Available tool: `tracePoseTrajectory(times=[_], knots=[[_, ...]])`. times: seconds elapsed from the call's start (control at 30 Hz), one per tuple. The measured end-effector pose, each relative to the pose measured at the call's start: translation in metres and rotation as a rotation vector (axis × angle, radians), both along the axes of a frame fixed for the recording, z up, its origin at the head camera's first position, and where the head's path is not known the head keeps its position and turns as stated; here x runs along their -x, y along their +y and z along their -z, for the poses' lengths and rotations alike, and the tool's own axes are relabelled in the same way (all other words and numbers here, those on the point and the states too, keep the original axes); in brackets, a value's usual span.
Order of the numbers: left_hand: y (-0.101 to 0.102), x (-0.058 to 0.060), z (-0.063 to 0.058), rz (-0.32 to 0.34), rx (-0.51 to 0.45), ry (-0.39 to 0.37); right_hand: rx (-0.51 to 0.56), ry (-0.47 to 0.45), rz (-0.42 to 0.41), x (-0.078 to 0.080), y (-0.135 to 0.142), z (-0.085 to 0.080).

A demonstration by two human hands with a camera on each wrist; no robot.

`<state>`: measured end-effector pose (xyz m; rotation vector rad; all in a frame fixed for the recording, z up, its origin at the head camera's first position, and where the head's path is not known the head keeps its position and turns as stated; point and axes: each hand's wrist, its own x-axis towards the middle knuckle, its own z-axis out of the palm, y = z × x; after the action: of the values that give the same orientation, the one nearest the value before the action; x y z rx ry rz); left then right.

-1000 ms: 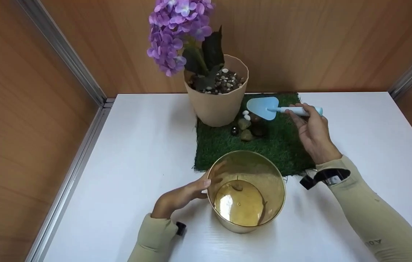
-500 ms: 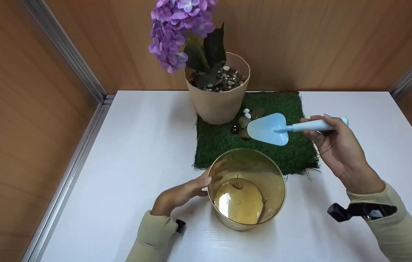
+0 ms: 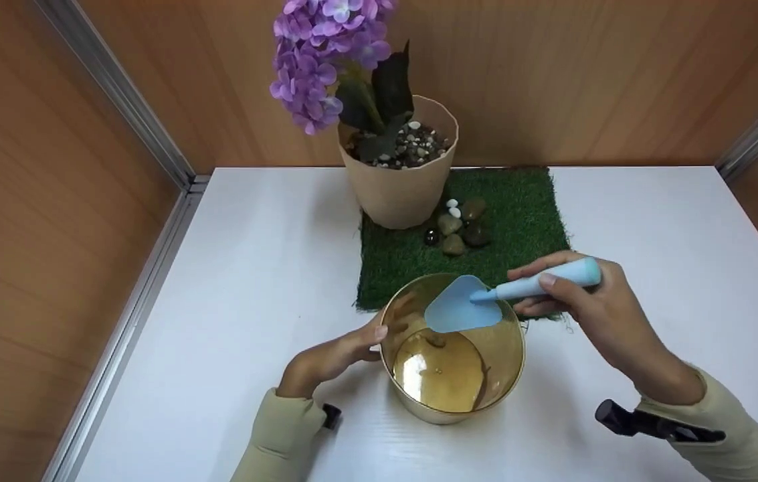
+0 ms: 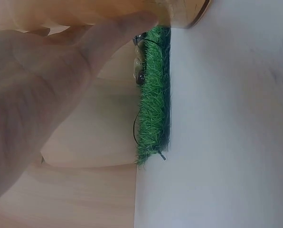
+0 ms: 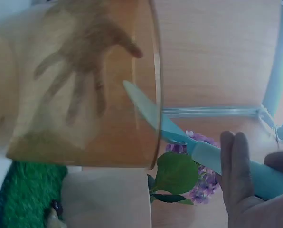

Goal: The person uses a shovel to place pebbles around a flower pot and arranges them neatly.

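A translucent amber plastic container [image 3: 504, 361] stands on the white table, its mouth facing up. My left hand [image 3: 342, 351] rests against its left wall with fingers spread nearly straight and the thumb near the rim; the fingers show through the wall in the right wrist view. My right hand [image 3: 609, 321] holds a light blue toy trowel [image 3: 462, 306] by its handle, between thumb and fingers. In the head view the trowel's blade overlaps the container's far inner side; in the right wrist view the blade [image 5: 144, 104] slants past the rim into the mouth.
A dark green artificial grass mat [image 3: 519, 214] lies behind the container. On it sit several pebbles [image 3: 453, 245] and a beige pot [image 3: 395, 197] with purple flowers [image 3: 315, 80] and gravel. Wood-grain panels [image 3: 586, 80] close off the table's back and sides.
My right hand has brought the trowel from above the pebbles, first to the right and then toward me, over the container. The left hand and container have stayed in place.
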<state>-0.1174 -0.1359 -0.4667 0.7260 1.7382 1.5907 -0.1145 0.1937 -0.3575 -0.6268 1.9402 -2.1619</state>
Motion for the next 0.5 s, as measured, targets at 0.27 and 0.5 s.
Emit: tracePoseTrajectory(times=[0.27,0.5], knots=[[-0.001,0.001,0.000,-0.010,0.032,-0.011,-0.440,0.213,-0.080,-0.012,-0.033,0.011],[0.000,0.001,0.000,-0.024,0.048,-0.027,-0.676,0.399,-0.130,-0.012,-0.052,0.026]])
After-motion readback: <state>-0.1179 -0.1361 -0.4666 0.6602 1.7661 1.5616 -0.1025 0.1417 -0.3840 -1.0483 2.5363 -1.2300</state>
